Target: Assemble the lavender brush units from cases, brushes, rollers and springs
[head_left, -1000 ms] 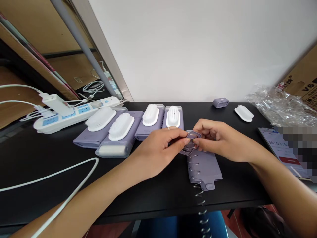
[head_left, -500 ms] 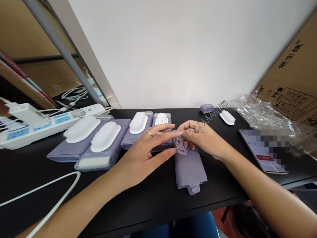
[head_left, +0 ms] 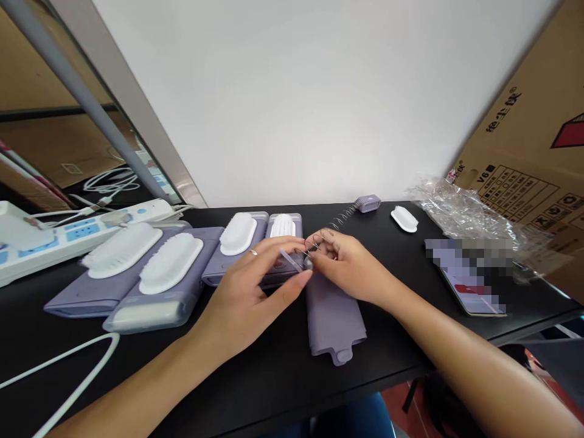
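A small translucent purple plastic plate (head_left: 291, 260), seen nearly edge-on, is between the fingertips and thumb of my left hand (head_left: 249, 286). My right hand (head_left: 351, 264) has its fingers closed on the near end of a thin wire spring (head_left: 344, 217), right beside the plate. The coils stretch back to a small purple cap (head_left: 367, 203) lying on the table. Under my hands lies a flat purple sleeve (head_left: 336, 319) with a rounded tab at its near end. My fingers hide its upper end and part of the plate.
Several purple cases with white brushes (head_left: 171, 263) lie to the left, before a power strip (head_left: 82, 231). On the right are a loose white brush (head_left: 404, 219), a phone (head_left: 463, 277), crumpled clear plastic (head_left: 469, 210) and a cardboard box (head_left: 524, 152). A white cable (head_left: 109, 353) crosses the left front.
The plastic plate has been lifted off the sleeve and turned edge-on. My right hand has come closer to my left with the spring. The whole view has also shifted slightly.
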